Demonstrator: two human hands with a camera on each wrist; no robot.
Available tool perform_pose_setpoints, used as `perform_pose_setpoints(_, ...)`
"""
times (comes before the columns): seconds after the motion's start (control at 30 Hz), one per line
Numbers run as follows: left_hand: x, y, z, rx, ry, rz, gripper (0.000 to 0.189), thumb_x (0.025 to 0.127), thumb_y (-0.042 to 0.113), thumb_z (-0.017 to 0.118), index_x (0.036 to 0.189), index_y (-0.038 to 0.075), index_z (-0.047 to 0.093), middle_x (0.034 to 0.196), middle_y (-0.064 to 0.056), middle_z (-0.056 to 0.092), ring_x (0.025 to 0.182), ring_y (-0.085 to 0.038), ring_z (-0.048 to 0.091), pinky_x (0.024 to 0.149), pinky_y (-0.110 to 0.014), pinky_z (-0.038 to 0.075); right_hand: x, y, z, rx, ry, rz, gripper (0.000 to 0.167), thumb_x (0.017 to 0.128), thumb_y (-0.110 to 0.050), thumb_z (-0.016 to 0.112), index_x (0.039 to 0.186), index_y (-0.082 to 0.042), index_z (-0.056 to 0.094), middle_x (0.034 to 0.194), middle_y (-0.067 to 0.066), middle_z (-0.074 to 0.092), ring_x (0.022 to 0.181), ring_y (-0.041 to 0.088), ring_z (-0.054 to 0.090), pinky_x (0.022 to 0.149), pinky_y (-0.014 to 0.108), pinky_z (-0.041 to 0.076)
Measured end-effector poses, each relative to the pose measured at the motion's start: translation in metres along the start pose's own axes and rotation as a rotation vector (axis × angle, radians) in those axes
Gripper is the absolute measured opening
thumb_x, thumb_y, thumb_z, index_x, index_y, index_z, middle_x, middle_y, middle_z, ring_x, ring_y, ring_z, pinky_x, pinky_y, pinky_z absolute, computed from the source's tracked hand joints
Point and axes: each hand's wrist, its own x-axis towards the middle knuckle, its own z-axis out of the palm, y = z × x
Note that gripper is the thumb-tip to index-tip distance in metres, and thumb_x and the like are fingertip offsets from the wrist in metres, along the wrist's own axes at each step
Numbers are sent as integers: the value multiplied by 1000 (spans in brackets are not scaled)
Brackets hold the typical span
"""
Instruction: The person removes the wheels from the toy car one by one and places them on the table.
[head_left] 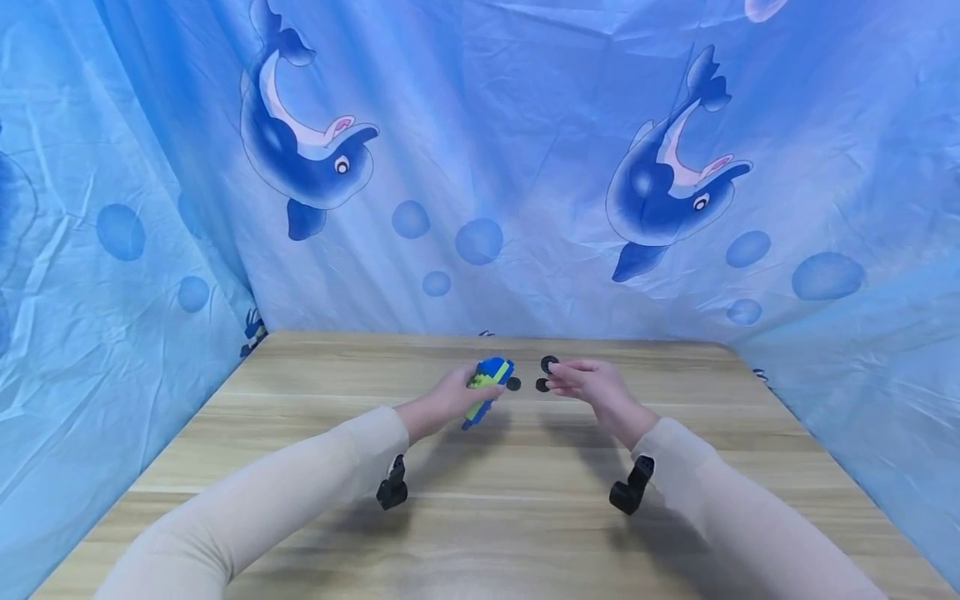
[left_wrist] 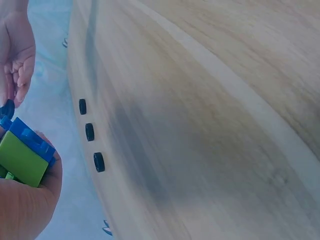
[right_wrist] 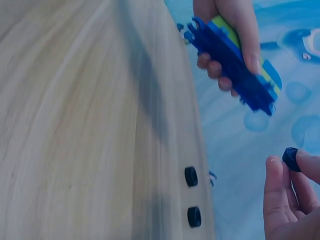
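Note:
My left hand [head_left: 448,398] grips a blue and lime-green toy car body [head_left: 491,390] made of building blocks, tilted and raised over the table. In the right wrist view its blue underside [right_wrist: 227,67] shows, with small clips along the edges and the thumb across its side. Between thumb and fingers my right hand [head_left: 596,390] pinches a small black toy wheel [right_wrist: 290,159], a short way to the right of the car body. Three more black wheels [left_wrist: 90,132] stand in a row on the table below the hands, seen in the left wrist view.
The wooden table [head_left: 480,517] spreads out under both arms. Close behind its far edge hangs a blue curtain [head_left: 525,292] printed with dolphins and bubbles, which also closes off both sides. A black camera is strapped at each wrist.

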Motion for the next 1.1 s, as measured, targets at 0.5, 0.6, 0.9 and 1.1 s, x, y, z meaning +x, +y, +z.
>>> perform_pose_setpoints(0.5,-7,-11,-3,26,5,-31,73,85,40,72,142,4,45,109,-8,68,97,-18,63,92,-43,50,19,16,-38,47,125,40,43,90,-7,67,127,10,53,85,0,73,77,10,70,91,33,53)
perform_pose_setpoints(0.6,-8,-11,-1,31,10,-41,73,85,40,73,143,4,45,116,-7,66,101,-19,62,92,-42,50,24,19,-45,42,134,56,44,91,-7,66,130,9,52,88,1,73,82,10,70,97,36,50)
perform_pose_setpoints(0.9,-9,-11,-2,51,6,-46,74,86,42,72,143,3,45,125,-10,62,108,-20,61,93,-42,49,36,26,-62,95,195,99,41,93,-1,59,131,12,49,76,0,71,68,8,69,78,23,56)
perform_pose_setpoints(1.1,-10,-9,-1,51,2,-63,74,85,43,72,143,5,45,121,-7,65,103,-17,61,87,-39,51,45,33,-74,41,235,145,43,95,-2,56,134,11,47,70,1,69,62,8,68,70,22,57)
